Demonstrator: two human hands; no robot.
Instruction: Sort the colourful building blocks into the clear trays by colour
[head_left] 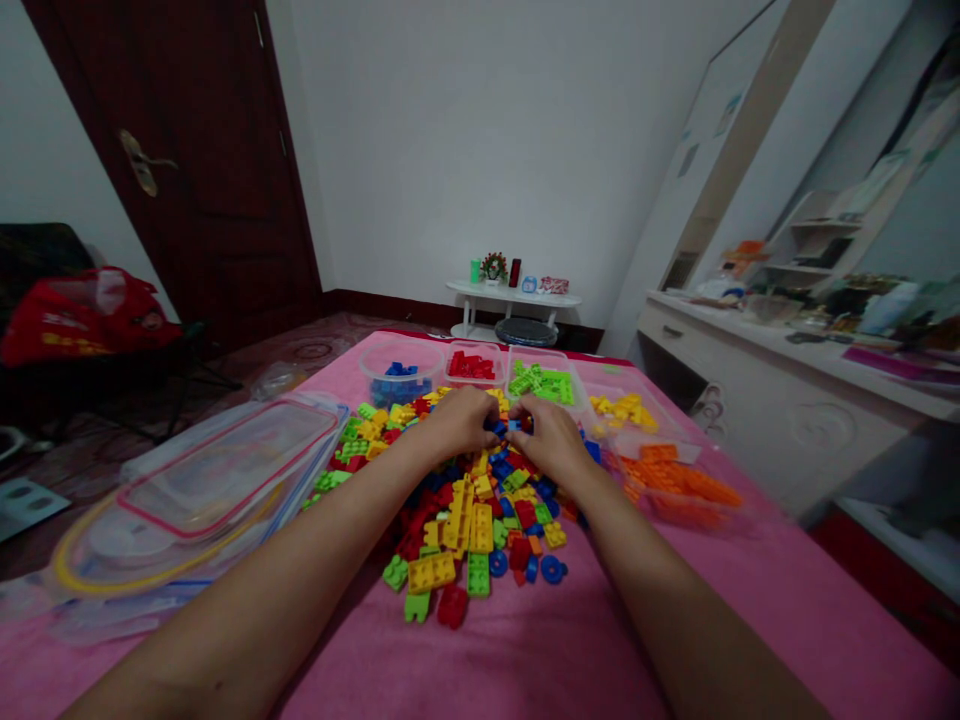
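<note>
A heap of mixed toy building bricks (480,490) in yellow, green, red, blue and orange lies in front of me. At its far side my left hand (459,420) is closed, its fingertips pinching a blue brick (499,429). Close beside it, my right hand (553,435) is closed too, thumb and fingers on a small blue brick (514,425). The fingertips partly hide both pieces. Behind the hands stand clear plastic boxes sorted by colour: blue bricks (401,380), red bricks (472,367) and green bricks (544,382).
Yellow bricks (624,411) and orange bricks (675,475) sit in clear boxes on the right. Stacked clear lids (225,470) lie at left on the pink cloth (525,650). Beyond are a low white table (517,294), a door (172,160) and a cluttered dresser (780,360).
</note>
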